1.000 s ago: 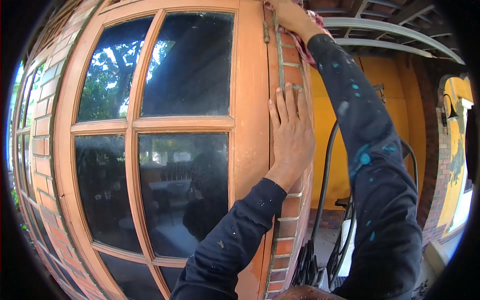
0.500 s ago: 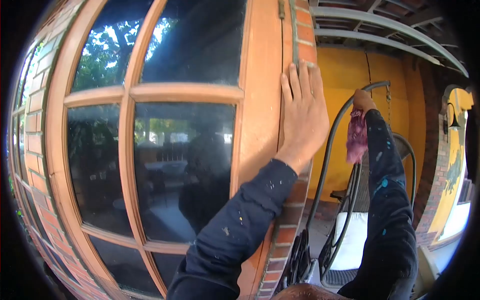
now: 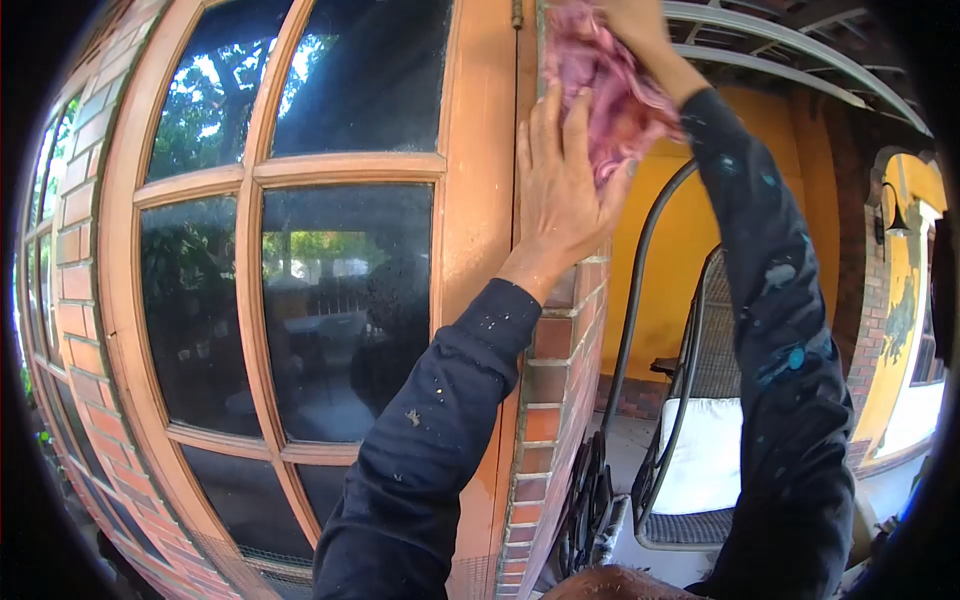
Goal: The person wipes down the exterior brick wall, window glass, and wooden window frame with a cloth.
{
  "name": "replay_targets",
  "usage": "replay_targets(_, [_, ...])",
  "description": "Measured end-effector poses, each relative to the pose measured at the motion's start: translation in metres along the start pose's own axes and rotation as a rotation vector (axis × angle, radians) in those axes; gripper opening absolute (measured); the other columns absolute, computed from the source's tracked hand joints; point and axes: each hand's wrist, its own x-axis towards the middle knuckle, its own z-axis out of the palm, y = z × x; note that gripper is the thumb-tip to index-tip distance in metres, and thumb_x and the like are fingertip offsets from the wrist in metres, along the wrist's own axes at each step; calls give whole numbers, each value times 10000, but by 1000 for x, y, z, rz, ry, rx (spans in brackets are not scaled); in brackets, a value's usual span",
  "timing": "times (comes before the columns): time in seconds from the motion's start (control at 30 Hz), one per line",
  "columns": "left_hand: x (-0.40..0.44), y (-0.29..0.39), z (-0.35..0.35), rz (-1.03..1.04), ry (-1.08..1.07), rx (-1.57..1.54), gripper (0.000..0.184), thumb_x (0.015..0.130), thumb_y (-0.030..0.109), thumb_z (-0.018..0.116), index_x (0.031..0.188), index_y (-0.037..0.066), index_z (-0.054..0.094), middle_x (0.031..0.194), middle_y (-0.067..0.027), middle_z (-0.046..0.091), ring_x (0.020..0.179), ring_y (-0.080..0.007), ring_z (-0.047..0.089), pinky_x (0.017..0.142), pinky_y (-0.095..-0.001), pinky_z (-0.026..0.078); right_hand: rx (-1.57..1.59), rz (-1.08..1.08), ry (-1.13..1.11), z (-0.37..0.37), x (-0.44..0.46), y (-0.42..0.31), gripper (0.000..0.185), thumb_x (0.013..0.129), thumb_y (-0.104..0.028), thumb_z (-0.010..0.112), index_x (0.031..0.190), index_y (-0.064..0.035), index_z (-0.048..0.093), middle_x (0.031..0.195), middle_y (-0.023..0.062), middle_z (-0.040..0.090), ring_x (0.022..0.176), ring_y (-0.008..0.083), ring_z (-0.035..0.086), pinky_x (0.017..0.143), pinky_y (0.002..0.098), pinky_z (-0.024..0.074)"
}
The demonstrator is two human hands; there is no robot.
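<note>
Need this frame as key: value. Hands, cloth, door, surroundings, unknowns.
left_hand: open, fingers up, at the seam between door frame and brickwork
right_hand: raised at the top edge of view, holding the cloth
cloth: pink-red, bunched, partly behind left fingers
door: orange-brown wooden frame, dark glass panes reflecting trees
brickwork: red, light joints, right of door
background: woven chair with white cushion; yellow wall; black wall lamp
sleeves: dark, paint-spotted
unclear: right fingertips; whether left fingers press cloth
</note>
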Motion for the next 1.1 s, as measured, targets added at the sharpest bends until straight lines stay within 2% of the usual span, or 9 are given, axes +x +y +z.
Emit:
replay_targets(0.07, [4,3,1,-45,61,-35,753,918,273,691,1494,-65,344,1542,-333,328,1412,-527,337,1196,-591,242,1259,-15,-620,61,-7,51,346,986,-202,601,1248,23,615,1204,245,662,1087,432,639,910,481,527])
replay_targets(0.2, [-15,-12,-6,-90,-159,388,675,826,167,678,1394,-113,445,1488,-332,394,1414,-533,326,1220,-645,139,270,-98,-459,53,-75,-26,478,975,-415,628,1251,-25,654,1356,215,624,1263,321,594,1078,383,441])
replay_targets(0.43, [36,-14,-41,-193,-112,-10,599,870,194,645,1383,-83,507,1454,-344,458,1449,-506,316,1227,-628,117,269,290,-170,27,-94,-41,277,932,-279,628,1041,-47,735,1269,218,651,1202,402,578,981,506,469])
replay_targets(0.47, [56,-34,-21,-125,-49,20,523,881,195,628,1322,-74,548,1439,-338,477,1422,-494,363,1205,-614,189,133,-140,286,81,-81,-12,256,945,-261,612,976,-45,745,1226,195,645,1161,413,571,964,486,483])
replay_targets(0.53, [94,-77,14,-64,14,44,453,891,195,612,1261,-66,589,1424,-332,497,1394,-482,409,1183,-599,261,169,-32,358,93,-79,-4,257,954,-249,604,1052,-31,700,1249,212,629,1173,421,568,979,483,478])
replay_targets(0.67, [148,-153,66,416,104,248,818,1008,483,524,1603,4,233,1454,-277,542,1219,-428,624,1014,-534,507,311,374,637,98,-81,13,432,990,-200,574,1356,22,519,1340,282,564,1223,453,555,1036,471,460])
replay_targets(0.9, [273,-138,61,-283,-420,-25,1060,943,184,687,1638,44,-101,1271,-248,673,1064,-413,681,942,-525,544,643,263,480,64,-90,-22,352,1009,-154,474,1300,31,543,1280,281,571,1204,443,555,1070,480,425])
replay_targets(0.97, [301,-164,85,468,119,613,1029,924,150,681,1645,61,-48,1201,-279,690,1007,-465,681,933,-534,548,634,247,528,71,-87,-21,350,1008,-157,474,1295,33,541,1281,281,567,1207,443,553,1070,482,424])
replay_targets(1.1, [313,-173,69,274,-416,259,659,892,298,684,1455,35,466,1145,-306,699,1070,-466,672,976,-503,542,454,77,671,69,-85,-21,352,1005,-160,477,1292,36,532,1273,280,562,1210,452,542,1067,482,424])
